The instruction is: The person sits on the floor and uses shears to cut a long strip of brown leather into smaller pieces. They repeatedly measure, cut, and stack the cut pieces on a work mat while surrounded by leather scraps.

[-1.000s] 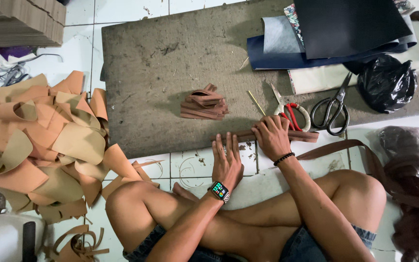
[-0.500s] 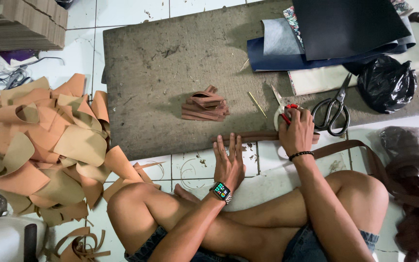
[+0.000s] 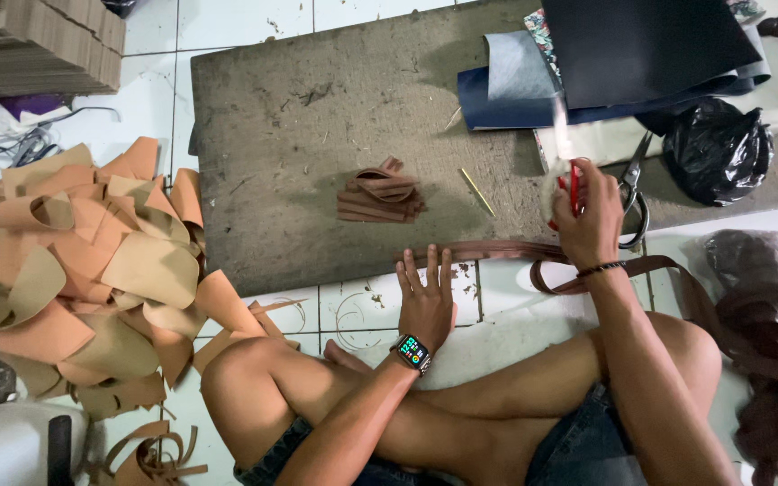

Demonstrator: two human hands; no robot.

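- Left hand (image 3: 427, 301) lies flat, fingers spread wide, holding nothing. It presses on the brown strap (image 3: 497, 249) near the 6 o'clock edge of the mat (image 3: 299, 135).
- A smart watch (image 3: 412, 349) w/ a bright screen sits on the left wrist.
- Right hand (image 3: 590, 216) is at 3 o'clock from the left hand, well apart. Fingers are curled tight round a red-handled tool (image 3: 574, 184); can't tell what kind, it is blurry.
- A thin black band (image 3: 601, 267) goes round the right wrist.
- The brown strap is long, thin and flat, dark brown like choc. It runs from under the left fingers toward 3 o'clock, passes under the right hand, then loops off to the brown pile (image 3: 772, 360) at the far right.
- The mat is big, grey-brown, rough and dirty, lying on white floor tiles.
- A small stack of folded brown strips (image 3: 380, 198) sits mid-mat, at 11 o'clock from the left hand.
- A thin yellow stick (image 3: 476, 192) lies just at 3 o'clock of that stack.
- Big scissors (image 3: 632, 193) w/ dark handles lie touching the right hand's 3 o'clock side.
- A black plastic bag (image 3: 718, 148) sits at 2 o'clock of the right hand.
- Dark blue and black sheets (image 3: 641, 54) lie at 12 o'clock.
- A heap of tan cut pieces (image 3: 83, 270) fills the 9 o'clock side.
- The person sits w/ bare legs crossed.
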